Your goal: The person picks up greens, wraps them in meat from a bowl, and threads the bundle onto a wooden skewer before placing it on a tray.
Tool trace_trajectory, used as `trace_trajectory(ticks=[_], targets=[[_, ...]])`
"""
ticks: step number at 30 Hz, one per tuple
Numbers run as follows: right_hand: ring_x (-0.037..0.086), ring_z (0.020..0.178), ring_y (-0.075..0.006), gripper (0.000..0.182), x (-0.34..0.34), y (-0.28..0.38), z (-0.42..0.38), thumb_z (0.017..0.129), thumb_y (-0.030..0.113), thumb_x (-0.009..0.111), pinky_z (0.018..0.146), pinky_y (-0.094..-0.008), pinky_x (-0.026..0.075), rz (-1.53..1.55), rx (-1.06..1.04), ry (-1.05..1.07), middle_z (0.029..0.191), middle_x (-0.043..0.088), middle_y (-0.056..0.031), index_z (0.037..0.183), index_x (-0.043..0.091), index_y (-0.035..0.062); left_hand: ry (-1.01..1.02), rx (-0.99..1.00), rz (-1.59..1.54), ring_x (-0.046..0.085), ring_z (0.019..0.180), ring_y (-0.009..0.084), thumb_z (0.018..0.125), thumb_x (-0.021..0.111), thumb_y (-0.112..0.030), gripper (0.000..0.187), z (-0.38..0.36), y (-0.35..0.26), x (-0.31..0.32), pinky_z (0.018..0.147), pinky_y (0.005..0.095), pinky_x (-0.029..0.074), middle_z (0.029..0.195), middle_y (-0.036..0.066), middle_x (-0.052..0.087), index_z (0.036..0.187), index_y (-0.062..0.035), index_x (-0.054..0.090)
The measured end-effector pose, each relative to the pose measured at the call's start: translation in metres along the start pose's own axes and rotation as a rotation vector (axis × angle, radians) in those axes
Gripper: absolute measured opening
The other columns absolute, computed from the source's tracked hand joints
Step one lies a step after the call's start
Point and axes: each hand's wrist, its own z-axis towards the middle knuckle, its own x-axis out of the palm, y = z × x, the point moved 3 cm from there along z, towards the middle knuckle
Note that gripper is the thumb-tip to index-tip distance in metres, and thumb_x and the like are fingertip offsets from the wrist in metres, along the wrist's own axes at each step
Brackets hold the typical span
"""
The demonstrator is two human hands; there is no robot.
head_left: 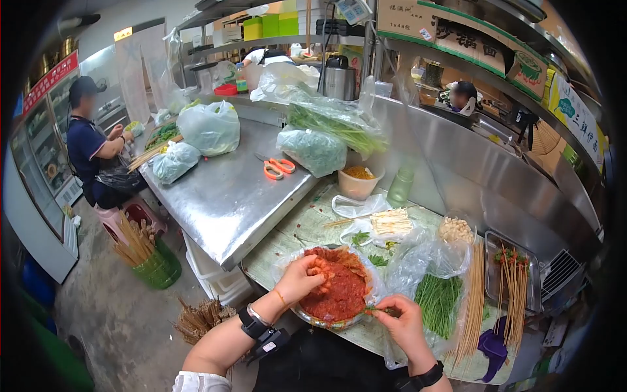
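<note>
A bowl (307, 317) lined with clear plastic holds red marinated meat (341, 294) at the near edge of the worktop. My left hand (302, 277) reaches into the bowl, fingers curled on a piece of the red meat. My right hand (398, 315) sits just right of the bowl, pinched on a thin skewer (379, 311) with some green and red food at its tip. A pile of green stalks (439, 302) in a clear bag lies right of that hand.
Bamboo skewers (471, 300) lie beside a metal tray (491, 261) of threaded skewers. Orange scissors (278, 167) and bagged greens (312, 149) rest on the steel table (222, 196). A seated person (91, 150) works at far left. A green bucket (157, 266) of sticks stands on the floor.
</note>
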Motion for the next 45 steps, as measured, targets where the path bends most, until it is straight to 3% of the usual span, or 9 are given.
trace_trajectory(ticks=[5,10,12,14,15,19,23,29,45], targets=[[0.058,0.075,-0.0115,0.011,-0.008,0.009,0.006,0.07,-0.005,0.067,0.066,-0.0227,0.048,-0.08,-0.029,0.049,0.084,0.058,-0.0055,0.078,0.062,0.0001,0.015,-0.067,0.039,0.062,0.072,0.0125,0.088,0.051,-0.008,0.01,-0.003,-0.002,0.001,0.061,0.0242,0.051,0.085,0.004,0.063,0.093,-0.0008,0.055],[0.058,0.08,-0.013,0.012,-0.014,0.019,0.014,0.071,-0.006,0.065,0.069,-0.0236,0.049,-0.097,-0.053,0.09,0.088,0.057,-0.0061,0.081,0.062,-0.0006,-0.108,0.626,0.638,0.059,0.087,0.0127,0.085,0.052,-0.004,0.011,-0.003,-0.012,0.009,0.07,0.0276,0.05,0.094,0.007,0.063,0.091,0.0009,0.059],[0.06,0.08,-0.0149,0.014,-0.015,0.023,0.017,0.071,-0.005,0.065,0.07,-0.0244,0.049,-0.062,-0.035,0.111,0.087,0.059,-0.0068,0.084,0.062,0.0001,-0.083,0.364,0.516,0.057,0.091,0.0159,0.081,0.056,-0.006,0.011,-0.006,-0.013,0.008,0.076,0.0313,0.046,0.095,0.009,0.063,0.088,0.0008,0.06],[0.058,0.081,-0.0136,0.013,-0.016,0.026,0.021,0.072,-0.006,0.064,0.071,-0.0239,0.048,-0.017,-0.022,0.128,0.089,0.058,-0.0064,0.083,0.062,-0.0002,-0.278,0.838,0.983,0.055,0.081,0.0159,0.077,0.057,-0.006,0.011,-0.01,-0.025,0.014,0.072,0.0298,0.045,0.086,0.011,0.062,0.086,0.0012,0.059],[0.057,0.082,-0.0123,0.013,-0.017,0.027,0.02,0.072,-0.007,0.063,0.072,-0.0235,0.047,0.029,-0.019,0.142,0.092,0.057,-0.006,0.083,0.062,-0.0006,-0.231,0.739,0.912,0.055,0.077,0.0327,0.077,0.058,-0.011,0.012,-0.006,-0.021,0.011,0.068,0.0325,0.047,0.091,0.015,0.061,0.083,-0.001,0.061],[0.057,0.082,-0.0116,0.013,-0.018,0.033,0.021,0.072,-0.007,0.063,0.073,-0.023,0.047,0.004,-0.018,0.152,0.092,0.057,-0.0057,0.083,0.063,-0.0002,-0.216,0.248,0.664,0.058,0.06,0.0277,0.076,0.059,-0.011,0.009,-0.003,0.001,0.006,0.059,0.0327,0.047,0.068,0.012,0.061,0.081,-0.0029,0.063],[0.058,0.08,-0.0151,0.012,-0.017,0.027,0.017,0.071,-0.002,0.065,0.07,-0.0256,0.047,-0.094,-0.052,0.148,0.087,0.059,-0.0061,0.083,0.063,0.0007,-0.148,0.245,0.256,0.063,0.071,0.0237,0.074,0.061,-0.009,0.018,-0.007,0.01,0.016,0.067,0.0303,0.049,0.076,0.014,0.064,0.089,0.0004,0.062],[0.059,0.081,-0.0141,0.012,-0.018,0.03,0.016,0.072,-0.005,0.064,0.071,-0.0248,0.048,-0.224,-0.109,0.172,0.089,0.059,-0.006,0.083,0.063,-0.0002,-0.198,0.364,0.696,0.061,0.068,0.0273,0.077,0.057,-0.007,0.012,-0.011,0.0,0.018,0.062,0.0333,0.047,0.074,0.018,0.06,0.085,0.0002,0.06],[0.06,0.075,-0.0177,0.011,-0.034,0.03,0.014,0.072,0.005,0.067,0.064,-0.0266,0.047,-0.17,-0.122,0.115,0.083,0.062,-0.007,0.082,0.064,0.0023,-0.189,0.46,0.599,0.06,0.07,0.0291,0.078,0.056,-0.008,0.012,-0.014,0.001,0.039,0.064,0.032,0.047,0.076,0.019,0.059,0.084,0.0027,0.058]])
